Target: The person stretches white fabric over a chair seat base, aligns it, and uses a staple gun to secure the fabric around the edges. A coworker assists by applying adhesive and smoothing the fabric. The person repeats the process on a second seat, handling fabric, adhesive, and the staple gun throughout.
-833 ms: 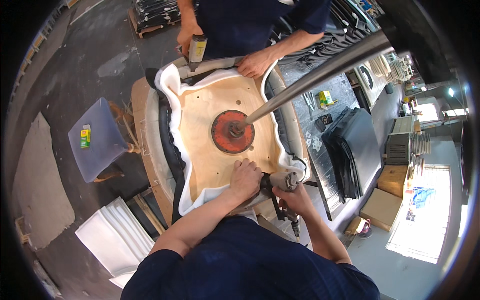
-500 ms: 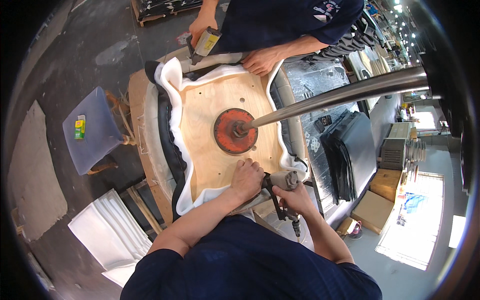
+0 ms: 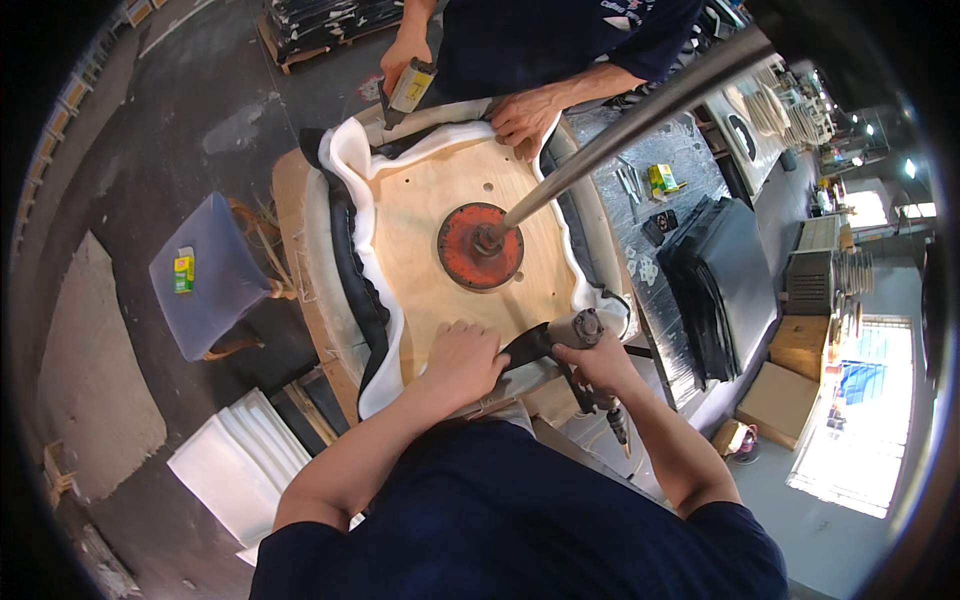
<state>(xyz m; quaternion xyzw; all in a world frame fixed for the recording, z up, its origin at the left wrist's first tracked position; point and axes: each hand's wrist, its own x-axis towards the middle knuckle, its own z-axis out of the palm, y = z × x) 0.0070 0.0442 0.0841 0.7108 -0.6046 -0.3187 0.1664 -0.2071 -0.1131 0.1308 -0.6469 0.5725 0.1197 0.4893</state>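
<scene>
A wooden board lies in front of me, edged with white padding and black fabric. At its near edge my left hand has its fingers curled down on the board's rim, closed on the black fabric, which shows as a dark fold beside the thumb. My right hand grips a pneumatic staple gun, its air hose fitting hanging below. The gun's nose is beside the fold; whether it touches is hidden. A red round press plate on a metal rod bears on the board's middle.
Across the board a co-worker's hand holds another staple gun; their other hand presses the far edge. A stool with a small box stands left. Right are stacked black sheets; lower left, white foam sheets.
My left hand has shifted left along the near edge, baring more dark fold between it and the staple gun. The view has turned slightly. The co-worker's hands stay nearly still.
</scene>
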